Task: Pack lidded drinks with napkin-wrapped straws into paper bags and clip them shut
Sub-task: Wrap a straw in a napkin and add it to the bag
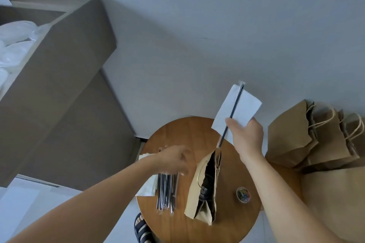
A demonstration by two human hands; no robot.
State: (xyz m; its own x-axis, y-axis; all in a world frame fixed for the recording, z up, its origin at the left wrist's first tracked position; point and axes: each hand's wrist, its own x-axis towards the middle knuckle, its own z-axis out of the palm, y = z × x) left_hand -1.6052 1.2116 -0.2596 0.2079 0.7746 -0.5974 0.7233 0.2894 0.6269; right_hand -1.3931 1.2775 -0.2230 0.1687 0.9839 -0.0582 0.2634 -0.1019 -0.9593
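Our right hand (246, 136) pinches a black straw (235, 104) against an unrolled napkin (249, 107) above the open paper bag (192, 193), which holds something dark. Our left hand (173, 161) hovers over the straw bundle (166, 189); we cannot tell its grip. Wrapping, dropping in and clipping remain; the paper clips (243, 194) sit untouched. No writing is legible.
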